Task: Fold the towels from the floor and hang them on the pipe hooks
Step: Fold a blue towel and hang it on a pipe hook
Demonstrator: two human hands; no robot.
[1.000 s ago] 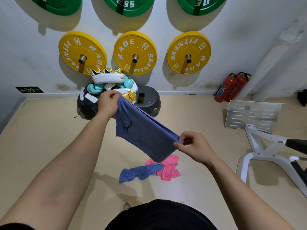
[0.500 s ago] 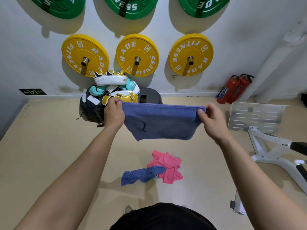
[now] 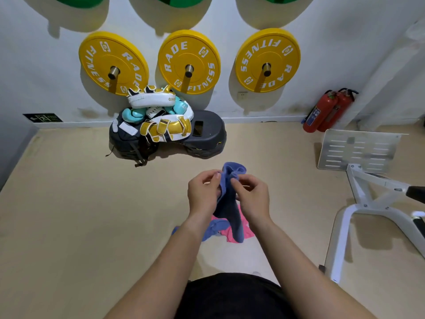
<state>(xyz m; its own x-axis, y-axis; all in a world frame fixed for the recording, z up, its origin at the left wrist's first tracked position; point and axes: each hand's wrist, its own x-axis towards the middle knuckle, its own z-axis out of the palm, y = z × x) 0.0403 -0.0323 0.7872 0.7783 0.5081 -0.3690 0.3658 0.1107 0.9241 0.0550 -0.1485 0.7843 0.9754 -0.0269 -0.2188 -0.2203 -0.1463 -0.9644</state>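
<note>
Blue terry cloth sits bunched right between both hands: the blue towel (image 3: 231, 172) is gathered into a narrow bundle, its top edges poking up at twelve o'clock above the knuckles and the rest hanging straight down toward six. The left hand (image 3: 203, 194) has its fingers curled onto the towel's left side, thumb and fingertips pinching the upper edge. The right hand (image 3: 251, 195) mirrors it from three o'clock, thumb and forefinger nipped onto the cloth, and the two hands nearly touch. Down at six o'clock of the hands, on the beige floor (image 3: 92, 203), lies a pink towel (image 3: 247, 230), crumpled, with a second blue towel (image 3: 213, 230) rumpled against it on its nine o'clock side; the hanging end dangles in front of both. Off at twelve o'clock a black step platform (image 3: 207, 137) sits against the wall, piled with white, gold and teal boxing pads (image 3: 161, 116). Three yellow weight plates (image 3: 188, 63) hang above it. At two o'clock stand two red fire extinguishers (image 3: 326, 111), and at three o'clock a white bench frame (image 3: 358, 203).
</note>
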